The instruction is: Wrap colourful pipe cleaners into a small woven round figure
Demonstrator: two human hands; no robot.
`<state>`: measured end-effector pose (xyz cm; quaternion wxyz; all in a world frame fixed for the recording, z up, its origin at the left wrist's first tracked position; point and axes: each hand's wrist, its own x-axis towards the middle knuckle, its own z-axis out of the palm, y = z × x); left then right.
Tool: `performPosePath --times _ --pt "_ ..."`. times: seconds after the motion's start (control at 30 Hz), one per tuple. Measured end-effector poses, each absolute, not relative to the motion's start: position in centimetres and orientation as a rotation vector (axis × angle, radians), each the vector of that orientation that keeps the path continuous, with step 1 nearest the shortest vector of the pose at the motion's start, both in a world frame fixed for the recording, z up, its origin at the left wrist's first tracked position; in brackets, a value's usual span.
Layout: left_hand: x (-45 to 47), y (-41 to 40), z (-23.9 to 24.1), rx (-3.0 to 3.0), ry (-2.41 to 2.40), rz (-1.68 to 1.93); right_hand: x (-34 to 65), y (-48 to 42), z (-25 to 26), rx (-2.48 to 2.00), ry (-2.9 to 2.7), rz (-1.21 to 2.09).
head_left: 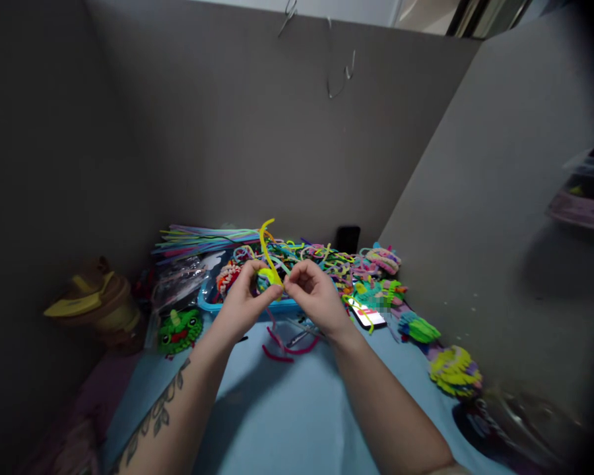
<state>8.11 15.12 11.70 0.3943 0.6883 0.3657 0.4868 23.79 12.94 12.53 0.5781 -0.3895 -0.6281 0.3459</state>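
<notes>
You're holding both hands up over the blue table (pixel 287 415), just in front of the blue tray (pixel 282 306). L hand (pixel 245 298) and R hand (pixel 314 293) are meeting fingertip to fingertip. Both are pinching the yellow pipe cleaner (pixel 264 249) at its lower end, thumb + forefinger pressing tight, other fingers curling in. Its free end is arcing up above your knuckles; a small yellow-blue wad (pixel 263 278) is sitting in the L grip, can't tell its shape. Tray behind is overflowing w/ a tangle of mixed-colour cleaners (pixel 321 254), and a bundle of straight ones (pixel 202 239) is lying to its left. Below your hands a pink cleaner (pixel 283 351) and a metal tool (pixel 299 338) are lying on the table — not touching you. Left of the tray a green critter (pixel 179 330) is sitting, a phone (pixel 367 316) is lying right of your R wrist, and a yellow-brown cup (pixel 99 300) is standing far left.
</notes>
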Motion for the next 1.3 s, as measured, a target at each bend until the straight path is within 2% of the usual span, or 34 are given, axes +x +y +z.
performPosePath --times 0.17,0.37,0.73,1.07,1.3 --pt "8.2 15.2 11.6 1.779 0.984 1.248 23.6 12.9 12.4 -0.928 -1.473 0.77" --pt "8.2 15.3 11.8 1.796 0.958 1.227 23.8 13.1 12.3 -0.928 -1.429 0.93" --pt "7.9 15.2 11.9 1.759 0.898 1.179 22.9 12.8 12.2 -0.994 -1.322 0.778" --pt "7.2 14.8 12.4 1.79 0.74 0.978 23.5 13.5 11.9 -0.745 -1.102 1.173" --pt "6.7 14.9 12.4 1.842 0.668 0.967 24.0 13.7 11.8 -0.783 -1.244 1.047"
